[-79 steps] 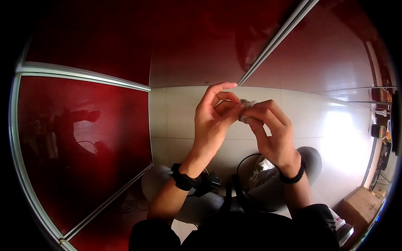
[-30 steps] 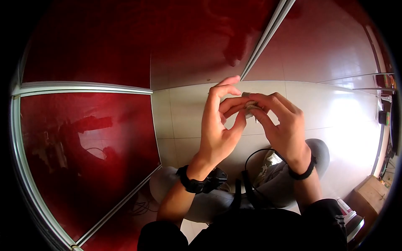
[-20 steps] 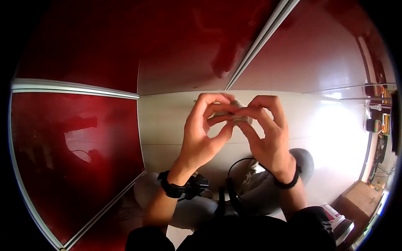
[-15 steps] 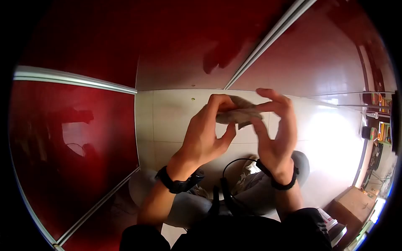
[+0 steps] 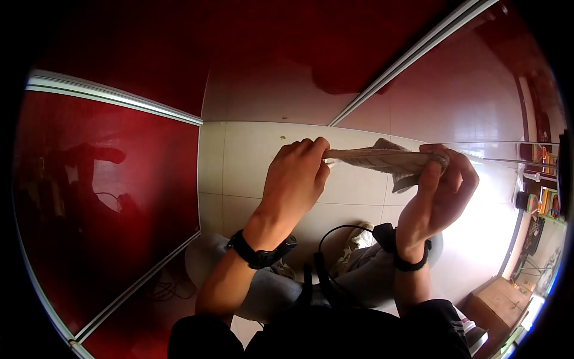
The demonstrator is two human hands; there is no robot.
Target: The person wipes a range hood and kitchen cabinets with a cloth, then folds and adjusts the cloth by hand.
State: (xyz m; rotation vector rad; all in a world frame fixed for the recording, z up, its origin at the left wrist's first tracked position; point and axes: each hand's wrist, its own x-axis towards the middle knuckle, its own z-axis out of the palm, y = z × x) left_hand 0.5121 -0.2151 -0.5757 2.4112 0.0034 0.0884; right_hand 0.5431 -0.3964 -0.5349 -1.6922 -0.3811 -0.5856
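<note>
A greyish-beige cloth (image 5: 388,160) is stretched between my two hands above the floor, its top edge pulled nearly straight and a loose corner hanging down. My left hand (image 5: 297,173) pinches the cloth's left end, fingers curled with the knuckles upward. At the other end, my right hand (image 5: 445,185) grips the cloth between thumb and bent fingers. Black bands circle both wrists. The cloth's underside and the fingertips of my left hand are partly hidden.
Glossy red cabinet panels (image 5: 113,179) with silver trim stand to the left and ahead. Below lie pale floor tiles (image 5: 251,161). A cardboard box (image 5: 499,302) sits at lower right, near shelves of small items. A black cable (image 5: 329,236) loops near my shoes.
My hands have moved apart, the right one going rightward, and the bunched cloth is now pulled out lengthwise. Both hands have closed on its ends.
</note>
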